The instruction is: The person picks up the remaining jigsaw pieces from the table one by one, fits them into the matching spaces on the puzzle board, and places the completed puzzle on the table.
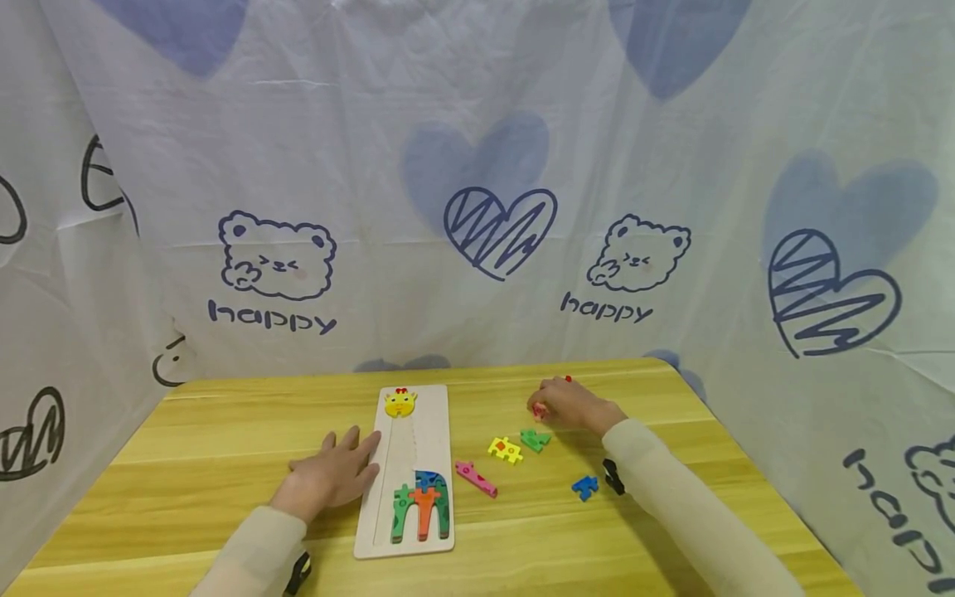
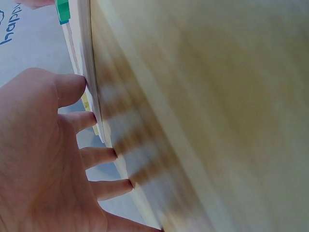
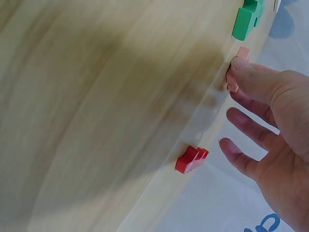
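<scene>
A pale giraffe puzzle board (image 1: 376, 531) lies on the wooden table, with a yellow head piece (image 1: 400, 405) at its far end. Green, orange and blue body pieces (image 1: 424, 496) are fitted together at its near end. My left hand (image 1: 328, 471) is spread with straight fingers, the thumb and index touching the board's left edge and other fingertips on the table. At the far right of the table, my right hand (image 1: 578, 404) pinches a pinkish puzzle piece (image 3: 243, 52) between thumb and index finger; its other fingers are loosely bent.
Loose pieces lie right of the board: a pink strip (image 1: 477, 480), a yellow piece (image 1: 506, 450), a green piece (image 1: 535, 439) and a blue piece (image 1: 585, 487). A red piece (image 3: 190, 160) is beyond my right hand. A printed white curtain (image 1: 462, 332) hangs behind the table.
</scene>
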`<state>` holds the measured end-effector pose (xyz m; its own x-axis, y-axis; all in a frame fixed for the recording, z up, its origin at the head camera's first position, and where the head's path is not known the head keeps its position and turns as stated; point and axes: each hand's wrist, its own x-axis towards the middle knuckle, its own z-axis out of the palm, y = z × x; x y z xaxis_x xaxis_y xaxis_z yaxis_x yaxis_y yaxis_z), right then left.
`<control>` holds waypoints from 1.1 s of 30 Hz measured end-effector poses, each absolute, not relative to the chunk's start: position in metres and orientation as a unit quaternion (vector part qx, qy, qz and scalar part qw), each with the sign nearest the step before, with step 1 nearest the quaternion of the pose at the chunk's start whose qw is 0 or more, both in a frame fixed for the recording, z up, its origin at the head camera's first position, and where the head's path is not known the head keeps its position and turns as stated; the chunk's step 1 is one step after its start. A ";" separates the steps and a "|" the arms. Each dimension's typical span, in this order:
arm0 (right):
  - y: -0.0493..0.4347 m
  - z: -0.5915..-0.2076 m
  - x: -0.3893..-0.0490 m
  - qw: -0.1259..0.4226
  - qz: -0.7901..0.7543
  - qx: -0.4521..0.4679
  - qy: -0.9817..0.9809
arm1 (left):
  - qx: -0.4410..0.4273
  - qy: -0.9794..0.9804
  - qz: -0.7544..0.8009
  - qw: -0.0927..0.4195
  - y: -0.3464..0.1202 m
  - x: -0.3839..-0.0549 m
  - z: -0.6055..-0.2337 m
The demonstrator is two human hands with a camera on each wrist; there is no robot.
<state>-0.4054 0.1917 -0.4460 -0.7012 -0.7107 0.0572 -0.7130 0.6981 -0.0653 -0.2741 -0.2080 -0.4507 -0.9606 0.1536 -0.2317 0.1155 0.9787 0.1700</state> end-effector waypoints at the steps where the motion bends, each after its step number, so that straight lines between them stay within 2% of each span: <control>1: 0.192 -0.446 -0.405 0.010 0.044 0.385 -0.922 | 0.068 0.987 0.078 0.123 -0.208 -0.274 -0.451; 7: 0.197 -0.445 -0.406 -0.014 0.052 0.379 -0.924 | 0.068 0.987 0.080 0.123 -0.208 -0.275 -0.450; 17: 0.206 -0.442 -0.400 -0.023 0.049 0.366 -0.929 | 0.070 0.987 0.085 0.120 -0.207 -0.272 -0.448; 22: 0.211 -0.434 -0.388 -0.018 0.066 0.340 -0.938 | 0.070 0.987 0.083 0.122 -0.207 -0.273 -0.448; 33: 0.227 -0.418 -0.359 0.006 0.063 0.349 -0.935 | 0.071 0.986 0.082 0.123 -0.208 -0.276 -0.451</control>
<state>-0.3587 0.2271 -0.4175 -0.7564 -0.6518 0.0552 -0.6533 0.7486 -0.1131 -0.2756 -0.2078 -0.4514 -0.9599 0.1598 -0.2304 0.1195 0.9765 0.1796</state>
